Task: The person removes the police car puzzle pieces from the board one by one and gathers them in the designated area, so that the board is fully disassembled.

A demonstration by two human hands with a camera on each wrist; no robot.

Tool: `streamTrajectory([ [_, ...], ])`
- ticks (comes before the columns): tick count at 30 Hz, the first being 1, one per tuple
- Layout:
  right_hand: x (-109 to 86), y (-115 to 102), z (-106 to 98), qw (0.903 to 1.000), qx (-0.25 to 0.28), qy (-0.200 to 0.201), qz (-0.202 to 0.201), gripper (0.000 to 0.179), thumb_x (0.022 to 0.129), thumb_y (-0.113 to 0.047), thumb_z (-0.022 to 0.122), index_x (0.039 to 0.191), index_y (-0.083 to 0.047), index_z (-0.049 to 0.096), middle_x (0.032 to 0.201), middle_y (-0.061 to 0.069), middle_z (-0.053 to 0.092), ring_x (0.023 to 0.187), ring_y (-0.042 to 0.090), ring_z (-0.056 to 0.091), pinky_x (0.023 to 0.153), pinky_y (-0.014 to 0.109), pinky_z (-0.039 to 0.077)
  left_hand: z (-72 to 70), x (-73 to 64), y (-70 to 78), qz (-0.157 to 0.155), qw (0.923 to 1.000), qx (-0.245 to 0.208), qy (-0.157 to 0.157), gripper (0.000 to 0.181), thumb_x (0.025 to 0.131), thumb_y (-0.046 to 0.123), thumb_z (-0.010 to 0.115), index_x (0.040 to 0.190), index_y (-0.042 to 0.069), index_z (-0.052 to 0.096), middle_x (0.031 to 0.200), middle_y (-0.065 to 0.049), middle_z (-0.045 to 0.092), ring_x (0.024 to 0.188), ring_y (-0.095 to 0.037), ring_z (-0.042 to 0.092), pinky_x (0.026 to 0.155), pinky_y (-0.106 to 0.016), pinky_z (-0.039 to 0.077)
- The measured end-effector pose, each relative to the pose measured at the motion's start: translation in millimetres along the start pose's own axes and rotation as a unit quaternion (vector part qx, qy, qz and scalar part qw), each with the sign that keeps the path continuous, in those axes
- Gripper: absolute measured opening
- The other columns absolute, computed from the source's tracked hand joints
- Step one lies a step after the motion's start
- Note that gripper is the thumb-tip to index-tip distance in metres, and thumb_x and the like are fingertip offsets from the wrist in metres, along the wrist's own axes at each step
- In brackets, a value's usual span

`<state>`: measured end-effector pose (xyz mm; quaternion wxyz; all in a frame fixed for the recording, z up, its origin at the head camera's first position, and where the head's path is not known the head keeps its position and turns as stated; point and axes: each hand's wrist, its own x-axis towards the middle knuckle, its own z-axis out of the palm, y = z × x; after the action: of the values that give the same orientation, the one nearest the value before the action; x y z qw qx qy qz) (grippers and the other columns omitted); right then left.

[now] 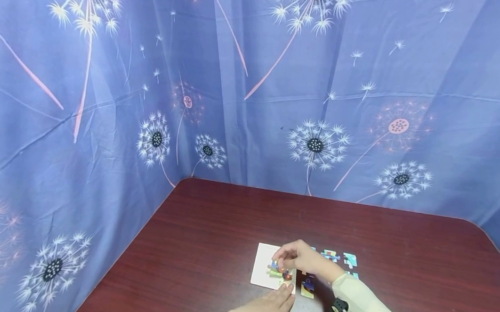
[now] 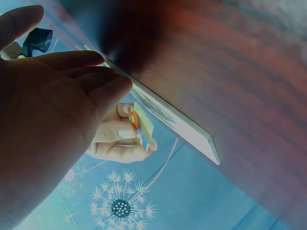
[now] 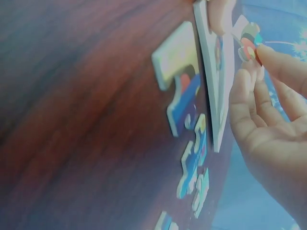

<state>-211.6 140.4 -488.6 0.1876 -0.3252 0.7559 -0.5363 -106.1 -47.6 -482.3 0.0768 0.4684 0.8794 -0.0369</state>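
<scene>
A white puzzle board (image 1: 260, 266) lies on the table, with colourful jigsaw matter (image 1: 287, 275) on its right part. My right hand (image 1: 301, 260) is over the board and pinches a jigsaw puzzle piece (image 3: 249, 44) between thumb and fingers. In the left wrist view that puzzle piece (image 2: 144, 125) is tilted and held above the board's surface. My left hand (image 1: 265, 307) rests at the board's near edge, its fingers extended and touching it. The right hand partly covers the board in the head view.
Several loose jigsaw pieces lie right of the board, among them a yellow-and-blue piece (image 1: 307, 290) and a light blue piece (image 1: 350, 260). The dark red wooden table (image 1: 212, 220) meets a blue dandelion-print curtain (image 1: 251, 128) behind and at left. A black device (image 1: 339, 307) sits on the right wrist.
</scene>
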Motion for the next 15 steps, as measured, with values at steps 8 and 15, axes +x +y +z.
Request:
streamTrajectory([
  [8,-10.7,-1,-9,0.9994,-0.012,0.029,0.013,0.018,0.089,0.001,0.063,0.106,0.004,0.069,0.086,0.016,0.070,0.075,0.016,0.065,0.064,0.028,0.055,1.7,0.1,0.4,-0.006,0.9999,-0.008,-0.007,0.078,0.094,0.061,0.042,0.145,0.002,0.039,0.154,-0.011,0.032,0.142,-0.020,0.028,0.111,-0.024,0.028],
  [15,-17.0,3,-18,0.9988,-0.012,0.045,0.017,0.020,0.092,-0.004,0.062,0.108,0.007,0.068,0.085,0.016,0.070,0.071,0.020,0.065,0.063,0.041,0.058,2.8,1.8,-1.2,-0.002,0.9998,-0.019,-0.008,0.080,0.094,0.062,0.041,0.145,0.002,0.039,0.154,-0.012,0.032,0.142,-0.021,0.028,0.111,-0.024,0.028],
])
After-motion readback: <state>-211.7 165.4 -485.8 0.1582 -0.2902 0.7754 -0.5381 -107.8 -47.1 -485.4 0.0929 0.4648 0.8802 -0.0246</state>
